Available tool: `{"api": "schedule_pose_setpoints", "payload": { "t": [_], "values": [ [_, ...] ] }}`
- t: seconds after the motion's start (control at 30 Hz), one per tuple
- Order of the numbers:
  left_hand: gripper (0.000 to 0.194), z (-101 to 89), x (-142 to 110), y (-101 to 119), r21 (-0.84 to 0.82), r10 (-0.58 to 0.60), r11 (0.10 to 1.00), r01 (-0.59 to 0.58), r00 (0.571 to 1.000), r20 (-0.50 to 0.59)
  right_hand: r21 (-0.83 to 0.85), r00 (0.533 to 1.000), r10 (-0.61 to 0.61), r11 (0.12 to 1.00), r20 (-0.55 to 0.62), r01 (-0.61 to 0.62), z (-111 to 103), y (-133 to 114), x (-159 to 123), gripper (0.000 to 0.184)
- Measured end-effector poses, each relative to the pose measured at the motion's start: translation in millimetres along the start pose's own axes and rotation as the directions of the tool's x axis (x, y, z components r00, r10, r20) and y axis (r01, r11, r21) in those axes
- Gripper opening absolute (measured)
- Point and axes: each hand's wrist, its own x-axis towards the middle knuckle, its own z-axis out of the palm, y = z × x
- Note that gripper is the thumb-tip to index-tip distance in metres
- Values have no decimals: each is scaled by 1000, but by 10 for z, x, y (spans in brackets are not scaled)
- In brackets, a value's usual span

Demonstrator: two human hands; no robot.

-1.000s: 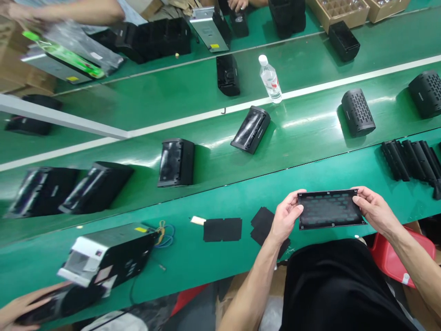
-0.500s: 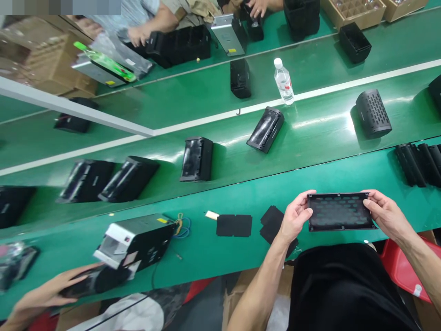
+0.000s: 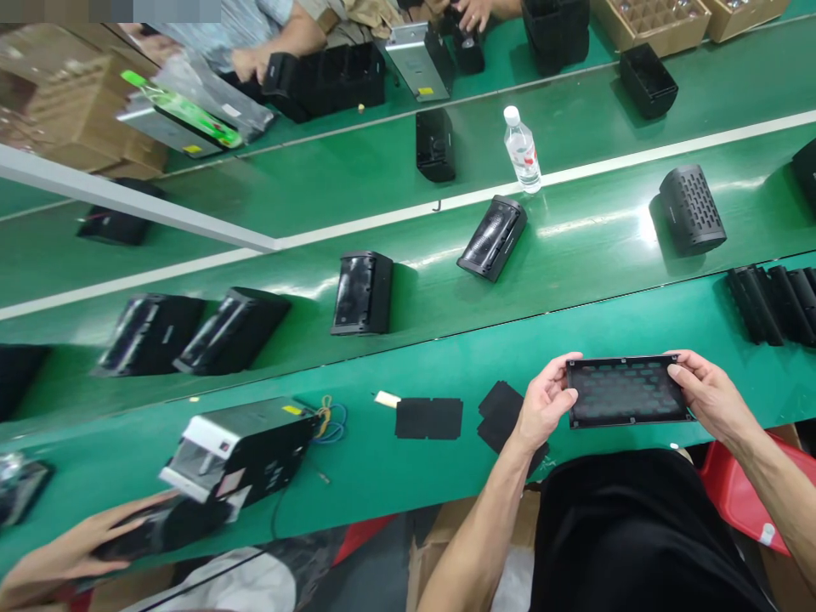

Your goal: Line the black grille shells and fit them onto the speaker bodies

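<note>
The perforated black panel [image 3: 628,395] looks like smooth plastic with a faint sheen. Left of the panel, a black sheet [image 3: 428,418] looks matt against the smooth green table [image 3: 382,467], and beyond the panel stands a bottle [image 3: 523,155] of clear, shiny plastic.

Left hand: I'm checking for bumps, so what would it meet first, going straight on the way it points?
The black panel, since the left hand grips its left end. Beyond that, the line seems to run roughly toward the slotted box, though depth is hard to judge.
</note>
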Motion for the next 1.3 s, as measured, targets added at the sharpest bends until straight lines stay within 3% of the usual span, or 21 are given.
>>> {"api": "schedule_pose_setpoints", "payload": {
  "t": [0.7, 0.9, 1.1, 1.3],
  "values": [
    [57, 8, 24, -28, -27, -6, 1000, 5, 1000, -16, -3, 1000, -7, 1000, 17, 7, -10, -20, 23, 47],
    [57, 23, 14, -55, -16, 2, 1000, -2, 1000, -15, -158, 992, -119, 981, -35, 112, 52, -23, 41, 54],
    [57, 58, 6, -82, -30, 0, 1000, 0, 1000, 21, -301, 981, -164, 945, -104, 126, 94, 37, 116, 62],
    [55, 45, -23, -92, -54, 17, 998, -15, 999, 33, -166, 994, -89, 983, -61, 78, 52, -19, 59, 59]
  ]
}}
